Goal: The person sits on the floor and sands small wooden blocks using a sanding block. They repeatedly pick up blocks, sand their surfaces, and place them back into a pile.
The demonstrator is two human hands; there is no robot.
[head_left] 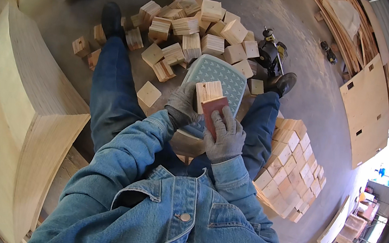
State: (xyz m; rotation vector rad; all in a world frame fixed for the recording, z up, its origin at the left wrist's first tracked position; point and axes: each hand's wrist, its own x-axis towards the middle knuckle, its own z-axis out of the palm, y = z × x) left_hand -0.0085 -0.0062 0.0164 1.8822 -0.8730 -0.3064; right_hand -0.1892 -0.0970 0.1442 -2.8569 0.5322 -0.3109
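Between my knees stands a pale blue plastic stool (219, 70) with a patterned top. Above it my left hand (183, 101), in a grey glove, is closed on a plywood block (207, 91) with layered edges. A flat reddish-brown sanding block (213, 111) is gripped in my right hand (226, 136), also gloved in grey. It lies against the near right side of the plywood block. My left fingers are partly hidden behind the wooden block.
Beyond the stool lies a loose heap of plywood blocks (186, 26). A power tool (271, 53) rests beside my right boot. Neatly stacked blocks (292, 170) stand to my right. Large plywood stacks (34, 94) rise at my left, and a cut-out panel (366, 111) leans at the right.
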